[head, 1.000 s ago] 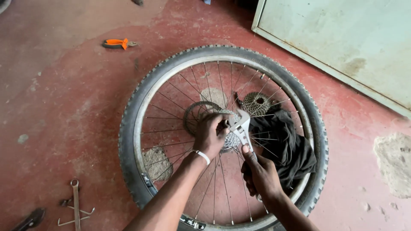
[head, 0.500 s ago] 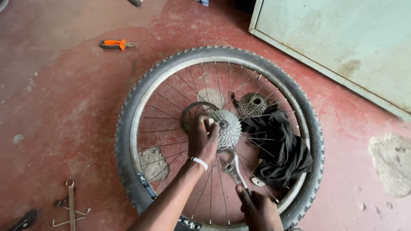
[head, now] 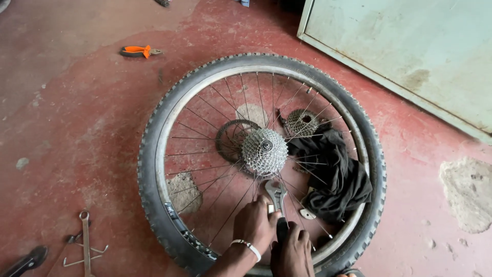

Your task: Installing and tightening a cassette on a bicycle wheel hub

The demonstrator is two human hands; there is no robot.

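Note:
A bicycle wheel with a knobby tyre [head: 154,154] lies flat on the red floor. A silver cog cassette [head: 264,150] sits on its hub. My left hand [head: 255,223] and my right hand [head: 292,252] meet at the near side of the wheel, over the spokes. Both touch an adjustable wrench [head: 277,196], whose jaw points toward the cassette. My right hand is wrapped around the wrench's handle; my left hand's fingers rest by its head. Nothing touches the cassette.
A black cloth [head: 335,174] and a second, loose cassette [head: 302,122] lie inside the wheel at the right. Orange-handled pliers [head: 138,51] lie far left. A three-armed tool [head: 84,243] sits near left. A pale green metal door [head: 410,51] stands at the far right.
My left hand left the cassette and dropped back to the near rim. My right hand drew the wrench off the hub toward me. The cassette now shows uncovered.

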